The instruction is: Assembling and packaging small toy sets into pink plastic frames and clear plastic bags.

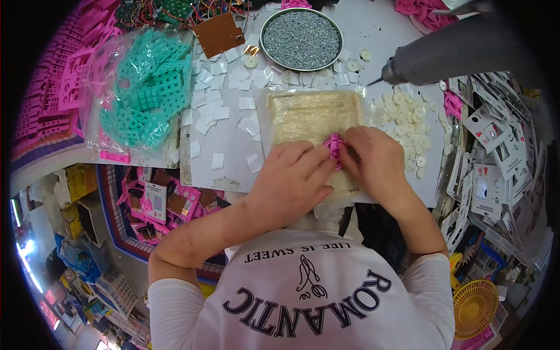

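A small round pink plastic part [334, 149] stands between my hands, over a beige padded mat [315, 114] wrapped in clear film. My left hand [294, 178] has its fingers bent against the part's left side. From the right, my right hand [376, 160] pinches the same part with thumb and fingertips. The fingers partly cover it, so its underside is hidden. Right of the mat lies a loose heap of cream round discs [402, 116]. Beyond the mat, a round metal bowl [342, 46] holds many small silver screws.
A grey power screwdriver [443, 55] hangs at the upper right, its bit pointing toward the mat. Small white squares [219, 112] are scattered at the left. Farther left lies a clear bag of teal keypads [149, 93]. White printed panels [496, 146] are stacked at the right.
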